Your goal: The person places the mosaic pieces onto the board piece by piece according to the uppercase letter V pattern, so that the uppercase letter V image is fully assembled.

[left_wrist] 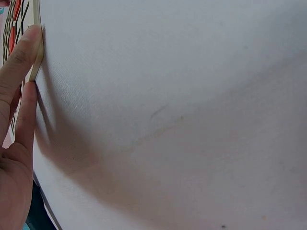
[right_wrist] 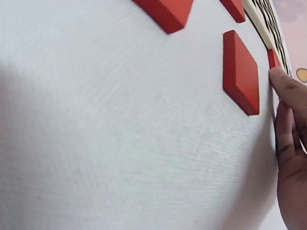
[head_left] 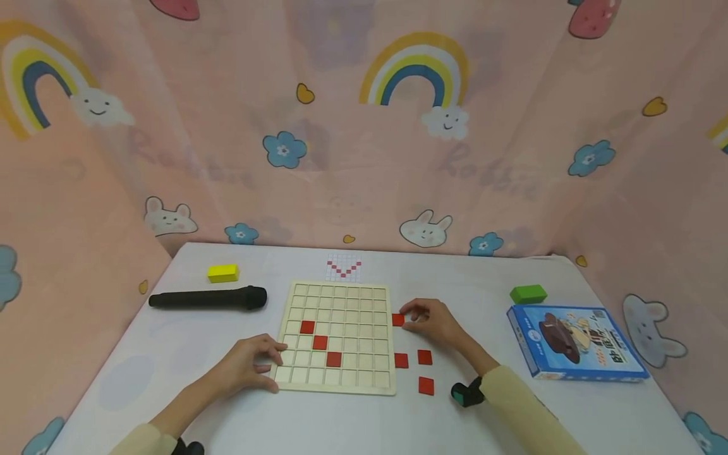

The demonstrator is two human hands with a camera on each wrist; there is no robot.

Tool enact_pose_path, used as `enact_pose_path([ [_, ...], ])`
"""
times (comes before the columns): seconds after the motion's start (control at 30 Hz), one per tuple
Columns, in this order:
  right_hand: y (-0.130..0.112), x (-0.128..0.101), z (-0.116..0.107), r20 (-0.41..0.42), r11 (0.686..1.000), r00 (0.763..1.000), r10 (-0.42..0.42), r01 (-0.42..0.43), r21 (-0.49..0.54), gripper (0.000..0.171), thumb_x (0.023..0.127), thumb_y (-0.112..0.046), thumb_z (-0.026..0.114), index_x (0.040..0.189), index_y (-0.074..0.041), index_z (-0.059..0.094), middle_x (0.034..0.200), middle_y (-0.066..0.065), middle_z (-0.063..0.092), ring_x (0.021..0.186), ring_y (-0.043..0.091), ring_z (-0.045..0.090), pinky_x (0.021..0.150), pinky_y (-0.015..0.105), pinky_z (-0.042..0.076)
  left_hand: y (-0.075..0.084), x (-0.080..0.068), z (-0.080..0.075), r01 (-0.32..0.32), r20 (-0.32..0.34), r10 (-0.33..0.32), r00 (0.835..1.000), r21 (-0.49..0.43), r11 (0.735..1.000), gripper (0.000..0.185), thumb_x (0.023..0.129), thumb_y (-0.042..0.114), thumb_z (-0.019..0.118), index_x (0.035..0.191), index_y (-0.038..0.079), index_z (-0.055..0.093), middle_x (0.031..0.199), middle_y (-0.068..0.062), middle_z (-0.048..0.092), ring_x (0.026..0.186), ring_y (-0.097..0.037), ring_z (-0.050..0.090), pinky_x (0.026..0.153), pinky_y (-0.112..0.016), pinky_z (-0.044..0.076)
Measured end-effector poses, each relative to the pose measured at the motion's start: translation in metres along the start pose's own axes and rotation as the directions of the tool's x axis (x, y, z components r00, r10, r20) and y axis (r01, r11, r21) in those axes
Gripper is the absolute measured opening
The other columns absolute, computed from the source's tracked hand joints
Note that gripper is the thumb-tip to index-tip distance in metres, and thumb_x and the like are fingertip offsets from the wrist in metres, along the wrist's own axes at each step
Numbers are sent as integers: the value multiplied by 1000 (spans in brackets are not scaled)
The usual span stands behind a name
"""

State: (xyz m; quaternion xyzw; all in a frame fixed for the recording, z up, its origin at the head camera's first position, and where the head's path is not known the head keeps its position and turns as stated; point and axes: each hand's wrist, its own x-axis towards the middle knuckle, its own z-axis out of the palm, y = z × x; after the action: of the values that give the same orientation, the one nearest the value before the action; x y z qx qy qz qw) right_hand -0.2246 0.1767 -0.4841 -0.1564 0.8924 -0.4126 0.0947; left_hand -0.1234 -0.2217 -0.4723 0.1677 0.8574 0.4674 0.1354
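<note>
A cream grid board (head_left: 364, 385) lies flat on the table, with three red square tiles (head_left: 320, 342) in its cells on a diagonal. My left hand (head_left: 247, 365) is at the board's left edge; in the left wrist view, nearly straight fingers (left_wrist: 21, 55) touch its side. Just off the board's right edge, my right hand (head_left: 432, 323) pinches a red tile (head_left: 397, 320) between thumb and forefinger. The right wrist view shows a fingertip against that tile (right_wrist: 273, 58). Three more loose red tiles (head_left: 424, 357) lie nearer me, right of the board.
Behind the board lies a small pattern card (head_left: 344, 268) with a red V. A black microphone-like stick (head_left: 207, 298) and a yellow block (head_left: 223, 273) lie left. On the right are a green block (head_left: 528, 294) and a blue box (head_left: 580, 344). Pink printed cloth (head_left: 341, 196) surrounds the table.
</note>
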Motion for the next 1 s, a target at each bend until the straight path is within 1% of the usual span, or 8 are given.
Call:
enact_pose_path([
  [0.13, 3, -1, -1, -18, 999, 1000, -23, 23, 24, 24, 82, -10, 76, 105, -7, 69, 95, 2, 65, 82, 17, 55, 70, 19, 52, 0, 0, -1, -10, -1, 10, 1000, -4, 1000, 37, 57, 12, 90, 85, 8, 65, 120, -15, 61, 116, -40, 52, 80, -20, 56],
  [0.2, 2, -3, -2, -39, 999, 999, -9, 11, 50, 24, 83, -9, 75, 106, -6, 69, 98, 4, 66, 83, 18, 57, 73, 20, 53, 0, 1, -1, -13, -1, 13, 1000, -18, 1000, 37, 57, 11, 90, 85, 7, 65, 119, -15, 61, 116, -41, 52, 80, -21, 56],
  [0.33, -5, -13, 0, -116, 990, 990, 79, -64, 126, 26, 84, -5, 73, 109, -4, 67, 105, 9, 67, 89, 22, 63, 82, 27, 56, -2, 2, 2, -18, 10, 18, 1000, -53, 998, 35, 58, 9, 90, 84, 6, 66, 120, -16, 60, 115, -40, 53, 81, -22, 56],
  [0.43, -16, -21, 5, -166, 969, 968, 187, -153, 196, 27, 84, -7, 73, 111, -5, 67, 106, 9, 68, 93, 23, 66, 87, 32, 56, -3, 3, 3, -25, 20, 26, 999, -65, 998, 34, 58, 9, 89, 83, 5, 66, 120, -17, 59, 114, -39, 54, 82, -23, 56],
  [0.57, -34, -23, 15, -196, 942, 946, 257, -200, 270, 27, 84, -9, 74, 110, -6, 67, 106, 10, 69, 94, 24, 67, 87, 33, 56, -3, 3, 3, -22, 16, 23, 1000, -56, 998, 34, 58, 9, 89, 83, 6, 66, 120, -16, 60, 115, -39, 54, 82, -23, 56],
  [0.67, -47, -20, 24, -216, 936, 944, 249, -178, 304, 26, 83, -7, 74, 108, -4, 68, 104, 11, 69, 93, 24, 67, 86, 34, 56, -3, 1, 2, -24, 9, 25, 1000, -36, 999, 35, 58, 10, 89, 84, 7, 67, 120, -15, 60, 116, -39, 53, 82, -21, 55],
  [0.77, -59, -15, 34, -218, 920, 945, 246, -157, 358, 24, 83, -6, 74, 106, -4, 68, 102, 10, 69, 90, 22, 67, 86, 32, 56, -2, 1, 1, -27, 6, 27, 1000, -23, 999, 35, 59, 12, 90, 85, 8, 66, 119, -14, 61, 116, -39, 53, 81, -20, 55],
  [1.0, -78, 0, 61, -186, 876, 967, 175, -67, 478, 24, 82, -3, 74, 104, 2, 67, 101, 15, 69, 88, 23, 67, 80, 26, 57, -1, 1, 1, -15, 6, 16, 1000, -24, 1000, 36, 59, 12, 90, 84, 8, 65, 119, -13, 61, 116, -38, 53, 80, -21, 56],
])
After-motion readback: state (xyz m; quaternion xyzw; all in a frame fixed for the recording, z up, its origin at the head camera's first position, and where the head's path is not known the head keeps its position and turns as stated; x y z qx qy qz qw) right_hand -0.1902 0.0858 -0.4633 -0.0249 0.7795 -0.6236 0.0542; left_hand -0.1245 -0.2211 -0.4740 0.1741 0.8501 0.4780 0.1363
